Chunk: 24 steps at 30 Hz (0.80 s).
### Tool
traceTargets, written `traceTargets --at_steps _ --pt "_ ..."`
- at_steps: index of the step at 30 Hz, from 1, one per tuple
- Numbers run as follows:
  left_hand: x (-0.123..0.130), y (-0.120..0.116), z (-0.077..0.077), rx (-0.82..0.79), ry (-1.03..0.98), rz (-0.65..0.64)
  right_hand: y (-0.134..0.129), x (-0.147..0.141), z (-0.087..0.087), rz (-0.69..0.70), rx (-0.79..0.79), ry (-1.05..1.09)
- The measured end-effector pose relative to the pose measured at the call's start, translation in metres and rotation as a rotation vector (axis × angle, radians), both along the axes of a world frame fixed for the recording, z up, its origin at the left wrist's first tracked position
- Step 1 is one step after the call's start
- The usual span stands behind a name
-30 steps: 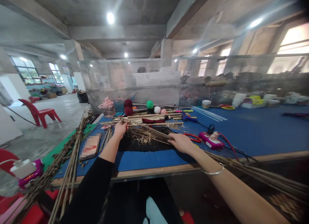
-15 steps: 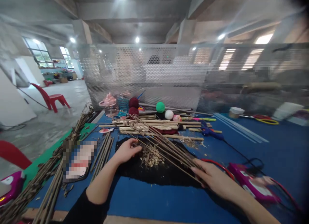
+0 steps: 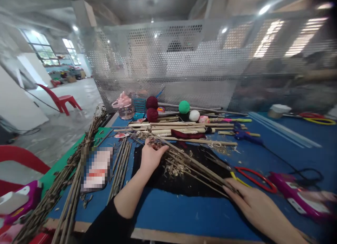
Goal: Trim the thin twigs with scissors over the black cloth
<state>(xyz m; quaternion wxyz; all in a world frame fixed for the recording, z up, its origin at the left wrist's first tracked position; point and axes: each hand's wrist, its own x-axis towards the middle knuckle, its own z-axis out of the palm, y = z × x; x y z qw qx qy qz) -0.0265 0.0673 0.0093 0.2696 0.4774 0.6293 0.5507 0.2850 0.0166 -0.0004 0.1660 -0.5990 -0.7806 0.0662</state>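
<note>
From where I stand, the stems [image 3: 196, 162] slant over the black cloth [image 3: 184, 190] on the bench [image 3: 168, 216], their tops towards the far side and their lower ends nearer the person's right. The right hand [image 3: 252, 198] has its grip closed round those lower ends, thumb pressed along them. The left hand [image 3: 152, 158] is up by the dry tops [image 3: 155, 144], fingers curled and thumb standing off to the side, with brown bits in between; I can't tell whether it pinches anything firmly.

I'd guess the bunch weighs next to nothing. The stems look stiff, a little springy, and likely to snap if bent hard. The tops look brittle and apt to crumble when squeezed. They seem more rough than slippery, though thin ones could slide out of a loose fist. The bare lower ends look the best place to hold, gathered tightly, with only a light touch higher up.

They're thin, woody things, grey-brown and uneven, fanning apart towards the tops, where shrivelled reddish-brown pieces cling. Pale flakes [image 3: 175, 168] are scattered on the cloth beneath. Scissors [image 3: 219, 162] lie to the right with their blades over the cloth, near the right hand. Short sticks [image 3: 122, 166] lie left of the cloth, beside a phone [image 3: 97, 170].
</note>
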Motion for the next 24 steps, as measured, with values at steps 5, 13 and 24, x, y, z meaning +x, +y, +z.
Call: traceTargets --at_steps 5,13,24 --pt "0.004 0.006 -0.007 0.029 -0.218 -0.151 -0.014 -0.011 0.008 -0.028 -0.06 -0.075" --pt "0.011 -0.004 -0.001 0.122 -0.215 -0.134 -0.037 -0.028 0.023 -0.119 -0.001 -0.21" --pt "0.013 -0.013 0.005 0.167 0.208 -0.16 -0.043 -0.045 0.024 -0.185 0.055 -0.333"
